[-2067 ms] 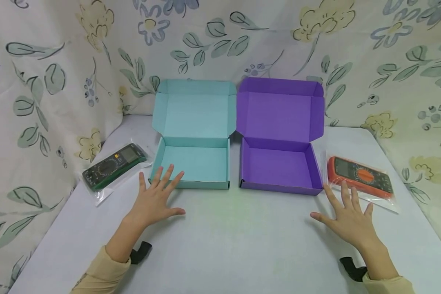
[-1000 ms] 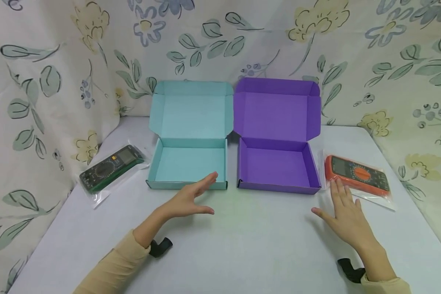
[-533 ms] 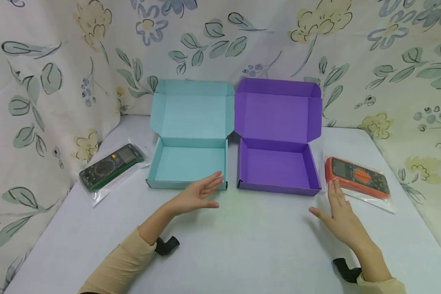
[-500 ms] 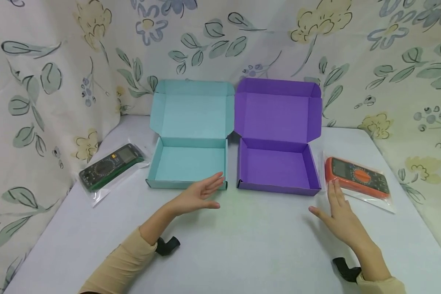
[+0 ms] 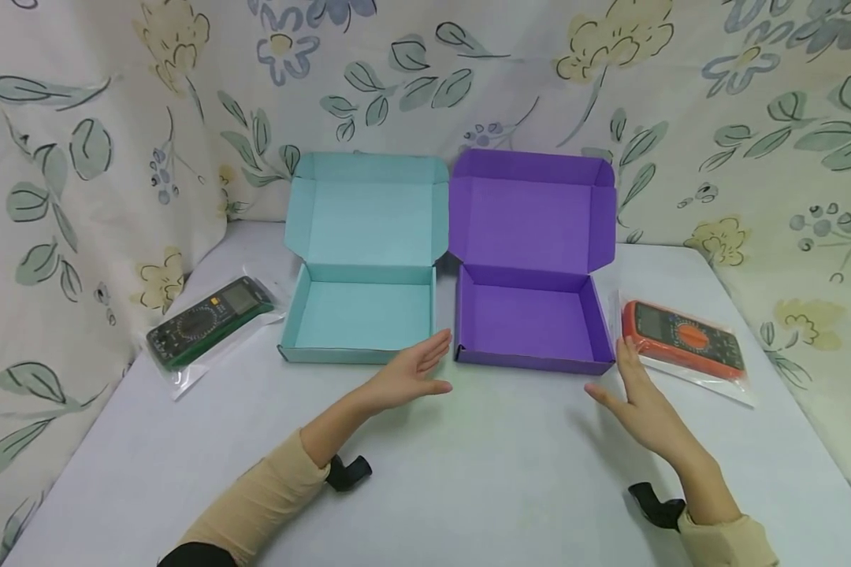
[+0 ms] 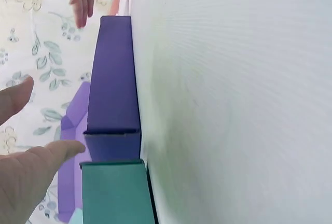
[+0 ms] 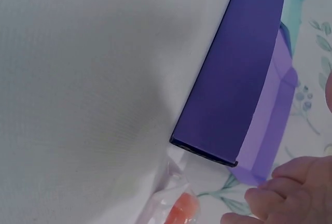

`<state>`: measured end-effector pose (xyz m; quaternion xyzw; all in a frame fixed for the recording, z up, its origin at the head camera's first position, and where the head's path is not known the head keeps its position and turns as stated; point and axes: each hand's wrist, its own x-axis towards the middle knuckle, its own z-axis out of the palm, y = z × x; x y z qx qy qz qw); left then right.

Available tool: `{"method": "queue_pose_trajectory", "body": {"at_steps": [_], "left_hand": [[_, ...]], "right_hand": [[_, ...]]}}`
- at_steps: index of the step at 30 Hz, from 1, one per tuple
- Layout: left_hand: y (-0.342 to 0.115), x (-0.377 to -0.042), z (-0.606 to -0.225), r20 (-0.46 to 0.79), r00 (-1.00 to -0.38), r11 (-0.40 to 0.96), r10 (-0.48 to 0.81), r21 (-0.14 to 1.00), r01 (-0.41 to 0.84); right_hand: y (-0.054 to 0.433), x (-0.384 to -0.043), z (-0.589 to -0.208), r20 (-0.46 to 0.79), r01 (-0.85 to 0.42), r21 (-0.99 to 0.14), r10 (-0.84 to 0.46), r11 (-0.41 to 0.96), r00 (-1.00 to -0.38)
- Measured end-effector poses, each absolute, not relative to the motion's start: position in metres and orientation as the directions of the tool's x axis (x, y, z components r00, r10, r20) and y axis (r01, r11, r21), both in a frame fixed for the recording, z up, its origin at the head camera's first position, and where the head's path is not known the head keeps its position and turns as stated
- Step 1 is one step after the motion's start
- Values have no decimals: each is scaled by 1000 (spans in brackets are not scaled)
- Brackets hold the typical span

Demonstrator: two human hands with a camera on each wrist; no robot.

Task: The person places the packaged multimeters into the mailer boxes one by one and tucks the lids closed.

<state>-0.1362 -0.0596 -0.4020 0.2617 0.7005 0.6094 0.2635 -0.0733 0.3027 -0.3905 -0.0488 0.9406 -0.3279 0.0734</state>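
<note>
My left hand (image 5: 406, 379) hovers in front of the teal box's right corner, fingers extended and thumb apart, holding nothing. The teal box (image 5: 358, 357) stands with its lid up and nothing inside. Beside it is a purple box (image 5: 535, 361), lid raised too and its inside bare. My right hand (image 5: 645, 409) is stretched out near the purple box's front right corner, its fingertips overlapping the edge of a bagged orange multimeter (image 5: 684, 339) in the head view. Far to the left lies a black and green multimeter (image 5: 209, 321) in a clear bag.
A white table (image 5: 482, 488) bears everything. Floral cloth (image 5: 397, 87) hangs behind it and along both sides. A black wrist piece (image 5: 350, 472) sticks out under the left cuff, and a similar black piece (image 5: 655, 505) under the right.
My left hand has swung right from the teal box's left front, turning edge-on with its fingers drawn together. My right hand has shifted slightly left, fingers closer together. Boxes and multimeters stay put.
</note>
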Motion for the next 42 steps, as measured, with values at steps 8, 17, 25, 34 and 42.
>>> {"method": "queue_pose_trajectory", "body": {"at_steps": [8, 17, 25, 34, 42], "left_hand": [[-34, -142, -404, -83, -766, 195, 638, 979, 56], [-12, -146, -407, -127, -840, 295, 527, 954, 41], [1, -152, -412, -149, -891, 383, 429, 923, 30], [8, -155, -416, -152, -919, 406, 363, 914, 9], [13, -155, -418, -139, -933, 409, 333, 913, 10]], "right_hand": [[303, -75, -390, -115, -13, -624, -109, 781, -987], [307, -75, -393, -121, -2, -630, -100, 777, -988], [317, -73, -393, -127, 23, -630, -74, 776, -989], [340, -68, -394, -145, 70, -629, -28, 774, -989], [369, -67, -394, -162, 119, -605, 25, 788, -987]]}}
